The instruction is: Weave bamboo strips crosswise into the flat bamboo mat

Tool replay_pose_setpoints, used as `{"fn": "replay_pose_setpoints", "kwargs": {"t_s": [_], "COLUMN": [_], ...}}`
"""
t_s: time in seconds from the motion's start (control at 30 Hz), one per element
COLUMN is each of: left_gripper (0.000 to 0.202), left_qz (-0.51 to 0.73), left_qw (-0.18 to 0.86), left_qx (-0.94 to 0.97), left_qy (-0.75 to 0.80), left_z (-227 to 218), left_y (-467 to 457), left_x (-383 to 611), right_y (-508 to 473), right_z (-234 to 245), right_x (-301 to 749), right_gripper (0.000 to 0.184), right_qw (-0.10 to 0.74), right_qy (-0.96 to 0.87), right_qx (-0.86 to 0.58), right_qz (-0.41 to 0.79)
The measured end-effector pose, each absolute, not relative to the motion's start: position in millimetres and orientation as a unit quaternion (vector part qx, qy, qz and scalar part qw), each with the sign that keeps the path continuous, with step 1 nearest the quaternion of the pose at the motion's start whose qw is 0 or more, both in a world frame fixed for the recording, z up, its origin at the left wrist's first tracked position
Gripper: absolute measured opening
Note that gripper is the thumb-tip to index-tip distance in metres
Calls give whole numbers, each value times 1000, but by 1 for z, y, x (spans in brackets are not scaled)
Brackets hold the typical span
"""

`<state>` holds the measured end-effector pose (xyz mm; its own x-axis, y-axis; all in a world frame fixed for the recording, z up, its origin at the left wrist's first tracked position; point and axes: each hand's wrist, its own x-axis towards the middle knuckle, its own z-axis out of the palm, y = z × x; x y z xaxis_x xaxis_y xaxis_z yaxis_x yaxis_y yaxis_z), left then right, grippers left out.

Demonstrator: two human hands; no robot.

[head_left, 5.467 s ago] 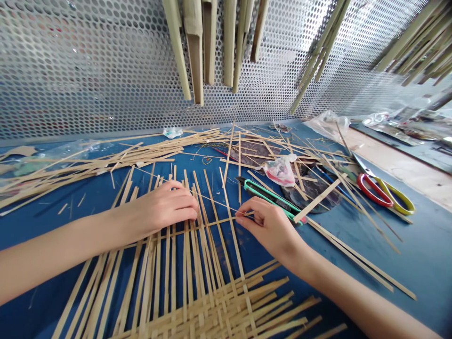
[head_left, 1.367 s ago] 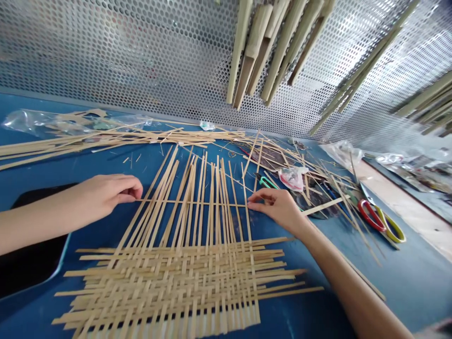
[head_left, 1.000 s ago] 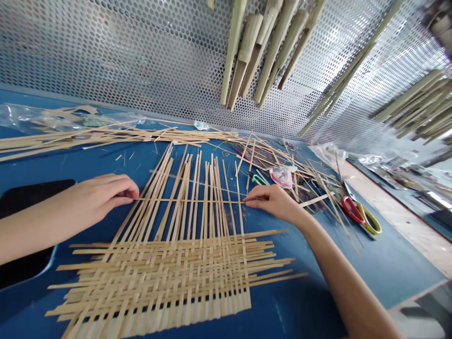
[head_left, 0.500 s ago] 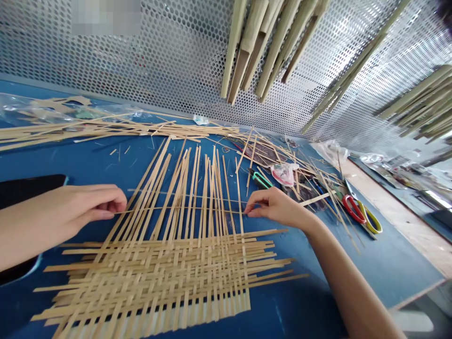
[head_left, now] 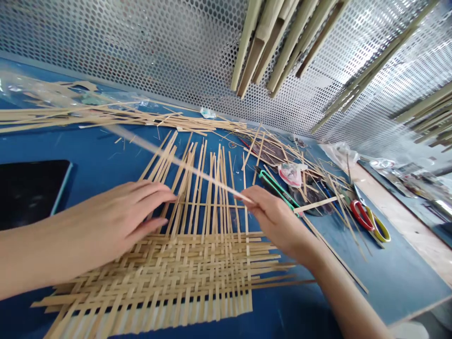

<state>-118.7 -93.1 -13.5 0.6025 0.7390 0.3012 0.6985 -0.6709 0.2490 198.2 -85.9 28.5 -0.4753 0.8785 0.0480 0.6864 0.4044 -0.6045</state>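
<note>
In front of me lies a woven mat of bamboo strips point(head_left: 169, 268), its long upright strips point(head_left: 192, 188) fanning toward the wall. One thin strip point(head_left: 215, 205) lies crosswise among them. My right hand point(head_left: 270, 216) is closed around the end of another bamboo strip point(head_left: 197, 173), which slants up to the left above the mat, blurred by motion. Over the left side of the uprights, my left hand point(head_left: 141, 209) is held with thumb and fingers apart. Nothing shows between them; its fingertips are close to or touching the uprights, I cannot tell which.
A black flat device point(head_left: 31, 193) lies at left. Loose strips point(head_left: 141, 121) are piled along the perforated metal wall point(head_left: 158, 52). To the right are a green-and-black cutter point(head_left: 277, 188), a plastic bag point(head_left: 291, 173) and red-and-yellow-handled scissors point(head_left: 369, 219). Bamboo lengths point(head_left: 268, 42) lean on the wall.
My left hand has moved right, over the upright strips, and its pinch has opened. My right hand now holds a strip swung up to the left. More of the cutter shows.
</note>
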Motion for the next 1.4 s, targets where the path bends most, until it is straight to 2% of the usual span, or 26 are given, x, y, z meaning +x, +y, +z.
{"fn": "replay_pose_setpoints", "kwargs": {"t_s": [0.1, 0.17, 0.43, 0.83, 1.1, 1.27, 1.4], "left_gripper": [58, 57, 46, 28, 27, 40, 38], "left_qz": [154, 144, 126, 170, 168, 174, 171], "left_qw": [20, 25, 96, 86, 78, 6, 21], "left_qx": [890, 879, 852, 871, 875, 873, 874], "left_qy": [428, 455, 499, 454, 447, 455, 454], "left_z": [-11, -9, -5, -4, -8, -6, -3], "left_y": [-98, -103, -118, -123, -125, -129, -128], "left_x": [-106, -101, -98, -96, -96, -101, -104], "right_y": [-94, -96, -93, -91, -90, -87, -84], "right_z": [23, 21, 18, 17, 15, 25, 37], "right_x": [188, 185, 188, 192, 194, 199, 188], "right_gripper": [24, 19, 18, 12, 9, 5, 21], "right_qw": [101, 82, 85, 100, 96, 109, 118], "right_qy": [-836, -833, -824, -813, -814, -801, -811], "right_qx": [-486, -503, -506, -498, -488, -489, -466], "right_qz": [234, 217, 241, 285, 301, 327, 335]}}
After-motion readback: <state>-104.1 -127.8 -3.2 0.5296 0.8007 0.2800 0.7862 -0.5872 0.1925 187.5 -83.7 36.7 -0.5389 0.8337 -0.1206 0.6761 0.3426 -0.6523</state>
